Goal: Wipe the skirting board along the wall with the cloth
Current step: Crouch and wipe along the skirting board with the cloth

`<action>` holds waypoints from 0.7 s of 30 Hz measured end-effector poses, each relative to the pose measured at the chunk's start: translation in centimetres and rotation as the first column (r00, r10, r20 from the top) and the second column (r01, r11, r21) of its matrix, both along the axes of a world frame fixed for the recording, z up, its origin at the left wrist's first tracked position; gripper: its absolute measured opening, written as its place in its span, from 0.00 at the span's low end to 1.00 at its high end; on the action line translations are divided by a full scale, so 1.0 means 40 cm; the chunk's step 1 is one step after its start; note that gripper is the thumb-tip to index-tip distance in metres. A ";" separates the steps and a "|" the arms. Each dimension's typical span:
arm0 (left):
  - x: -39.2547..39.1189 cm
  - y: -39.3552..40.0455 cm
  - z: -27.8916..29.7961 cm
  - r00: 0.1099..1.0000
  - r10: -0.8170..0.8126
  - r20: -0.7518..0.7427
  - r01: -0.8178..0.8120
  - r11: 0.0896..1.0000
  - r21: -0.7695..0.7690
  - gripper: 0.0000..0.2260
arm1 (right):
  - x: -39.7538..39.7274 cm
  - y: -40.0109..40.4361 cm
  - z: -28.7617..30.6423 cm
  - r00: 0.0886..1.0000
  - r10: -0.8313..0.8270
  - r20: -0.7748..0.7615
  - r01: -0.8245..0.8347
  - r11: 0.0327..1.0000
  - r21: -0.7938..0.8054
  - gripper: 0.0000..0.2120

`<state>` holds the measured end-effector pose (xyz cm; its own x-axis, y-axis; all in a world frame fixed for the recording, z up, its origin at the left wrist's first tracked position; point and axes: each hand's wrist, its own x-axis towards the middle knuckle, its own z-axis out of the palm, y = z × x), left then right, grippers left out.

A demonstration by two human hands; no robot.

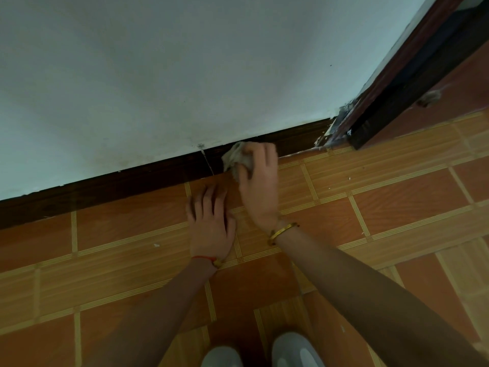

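Dim, flat indoor light with a cool cast on the wall, brightest toward its upper right. Shadows are soft; the forearms and the floor near the bottom edge fall darkest. No glare. Wide-angle distortion bows the skirting board and door frame. Fingers look slightly blurred, detail soft throughout.

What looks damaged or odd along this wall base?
Near the door frame, the skirting board ends in chipped, pale-smeared patches. A thin pale streak crosses the board left of the cloth. White specks dot the floor tiles.
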<state>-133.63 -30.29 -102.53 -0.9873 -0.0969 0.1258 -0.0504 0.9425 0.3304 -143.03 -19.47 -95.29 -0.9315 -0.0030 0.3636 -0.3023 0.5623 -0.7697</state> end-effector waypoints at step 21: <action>-0.001 0.001 -0.003 1.000 0.003 0.004 -0.003 1.000 0.010 0.23 | -0.014 0.025 -0.006 0.989 -0.142 0.033 0.145 0.985 -0.093 0.13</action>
